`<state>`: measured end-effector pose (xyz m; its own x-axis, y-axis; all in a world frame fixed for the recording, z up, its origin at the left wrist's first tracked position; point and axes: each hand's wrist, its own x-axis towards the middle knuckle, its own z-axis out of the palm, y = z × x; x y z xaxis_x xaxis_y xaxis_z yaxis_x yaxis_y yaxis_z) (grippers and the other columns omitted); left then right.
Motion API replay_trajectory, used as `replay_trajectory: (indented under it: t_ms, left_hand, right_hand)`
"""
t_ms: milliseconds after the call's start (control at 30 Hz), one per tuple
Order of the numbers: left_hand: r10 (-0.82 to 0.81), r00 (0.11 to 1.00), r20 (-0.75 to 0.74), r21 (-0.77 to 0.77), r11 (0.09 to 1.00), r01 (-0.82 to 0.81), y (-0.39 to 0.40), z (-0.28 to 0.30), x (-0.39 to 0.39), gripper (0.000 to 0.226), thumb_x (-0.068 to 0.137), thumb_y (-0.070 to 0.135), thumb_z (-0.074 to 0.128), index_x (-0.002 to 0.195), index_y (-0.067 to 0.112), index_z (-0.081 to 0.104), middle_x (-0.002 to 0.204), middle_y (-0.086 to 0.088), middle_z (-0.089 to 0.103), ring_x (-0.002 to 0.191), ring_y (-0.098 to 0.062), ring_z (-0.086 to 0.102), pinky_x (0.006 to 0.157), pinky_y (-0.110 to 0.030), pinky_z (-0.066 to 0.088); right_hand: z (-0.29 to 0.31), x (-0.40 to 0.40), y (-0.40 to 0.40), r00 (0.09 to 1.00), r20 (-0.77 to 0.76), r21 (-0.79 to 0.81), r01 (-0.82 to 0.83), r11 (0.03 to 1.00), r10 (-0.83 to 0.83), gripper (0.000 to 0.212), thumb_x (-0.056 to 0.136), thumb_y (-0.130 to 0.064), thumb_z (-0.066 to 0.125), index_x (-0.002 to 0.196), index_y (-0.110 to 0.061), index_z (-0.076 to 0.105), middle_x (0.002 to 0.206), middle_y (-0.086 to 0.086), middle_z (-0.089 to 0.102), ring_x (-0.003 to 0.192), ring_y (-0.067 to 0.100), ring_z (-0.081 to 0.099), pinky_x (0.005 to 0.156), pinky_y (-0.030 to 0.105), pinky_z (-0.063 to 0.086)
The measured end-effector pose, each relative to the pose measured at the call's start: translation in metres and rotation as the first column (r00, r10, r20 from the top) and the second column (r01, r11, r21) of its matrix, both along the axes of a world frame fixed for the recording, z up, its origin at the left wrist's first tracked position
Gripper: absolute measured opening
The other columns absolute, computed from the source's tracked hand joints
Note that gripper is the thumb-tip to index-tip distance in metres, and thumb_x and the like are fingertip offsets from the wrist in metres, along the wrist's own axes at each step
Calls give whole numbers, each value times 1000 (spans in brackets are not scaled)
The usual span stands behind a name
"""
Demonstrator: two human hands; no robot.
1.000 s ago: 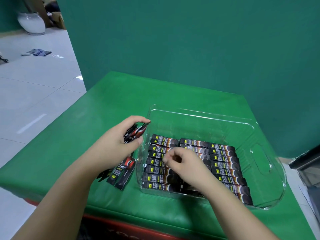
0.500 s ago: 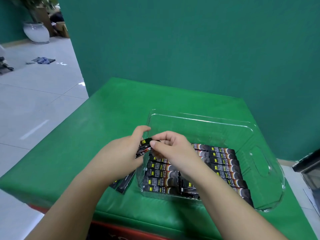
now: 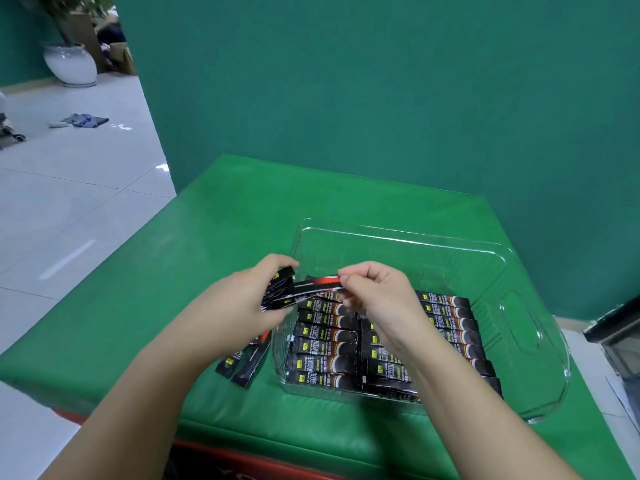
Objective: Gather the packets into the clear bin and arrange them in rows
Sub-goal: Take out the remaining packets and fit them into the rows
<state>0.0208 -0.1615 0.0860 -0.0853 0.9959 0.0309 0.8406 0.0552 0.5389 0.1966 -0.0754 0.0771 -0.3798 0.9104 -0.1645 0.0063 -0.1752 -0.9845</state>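
Packet transfer, bundle to bin.
Loose black stick packets (image 3: 244, 362) on green padded table (image 3: 145, 289); left hand (image 3: 239, 303) grips a black packet bundle (image 3: 278, 289); right hand (image 3: 374, 296) pinches one red-tipped packet (image 3: 318, 285) above the clear plastic bin (image 3: 519, 341) holding rows of black packets (image 3: 325, 344). Next, likely: lay it in the unfinished row.

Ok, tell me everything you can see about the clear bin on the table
The clear bin is a see-through, plastic-looking rectangular tub with rounded corners, a flared rim and an oval handle cutout in its right end wall. It sits upright on the green table cover, towards the right. Dark packets lie flat inside in neat rows across its near part; the far part shows bare floor. The right hand is above it, pinching a packet over its left wall.
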Motion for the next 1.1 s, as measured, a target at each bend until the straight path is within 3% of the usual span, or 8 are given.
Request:
replay_trajectory:
  t_ms: [200,267,333,467,600,767,933,1100]
  left_hand:
    - [-44,973,225,26,999,39,0,-1,0,57,71,62,58,123,53,38,105,28,54,73,3,57,77,-25,46]
    - [-38,961,272,30,999,31,0,-1,2,59,66,66,53,122,54,39,98,32,53,74,2,57,74,-20,43]
    - [-25,948,317,48,999,10,-1,-1,3,50,70,60,53,118,51,42,84,36,56,68,1,56,65,-13,40]
    - [12,930,366,104,993,-54,0,-1,4,34,81,47,59,112,50,47,80,35,57,60,-4,51,60,-16,40]
    - [52,900,433,134,984,-121,0,-1,2,37,86,22,67,110,46,51,79,28,62,59,4,54,60,-14,41]
    - [74,857,510,140,976,-167,2,-2,1,42,83,11,70,105,43,54,81,11,67,59,-9,55,71,-37,51]
    - [49,864,501,139,981,-136,1,-6,-1,51,83,5,69,103,49,53,87,15,66,77,-13,62,74,-25,48]
    - [35,863,505,93,991,-95,2,-10,-1,60,84,1,66,103,57,52,90,14,67,73,-20,63,70,-39,52]
  right_hand:
    - [-10,1,2,999,3,-35,35,999,-35,14,88,-2,59,77,-7,65,57,2,61,49,8,53,55,18,48]
    - [-13,2,2,999,-8,-43,33,999,-33,11,88,-6,62,78,-7,65,59,3,61,50,9,53,59,20,48]
    - [-16,2,0,1000,-25,-38,8,999,-9,7,86,-9,65,80,-7,65,62,3,61,53,9,54,61,20,49]
    - [-23,3,-2,997,46,55,-64,996,62,9,80,-12,71,87,-10,66,72,5,62,63,9,56,66,21,50]
    - [-28,6,-1,994,60,83,-99,992,95,2,86,-9,66,84,-9,65,62,0,64,56,8,56,59,19,48]
    - [-33,2,-1,999,2,41,-49,998,49,14,92,-12,58,80,-14,65,62,-5,58,56,8,50,54,20,42]
    - [-39,13,19,974,175,64,135,989,-145,21,95,-12,52,76,-14,62,58,-5,53,54,9,45,55,22,39]
    - [-55,33,45,846,507,264,34,964,-169,12,94,-16,55,86,-15,63,70,-3,59,63,13,49,59,26,38]
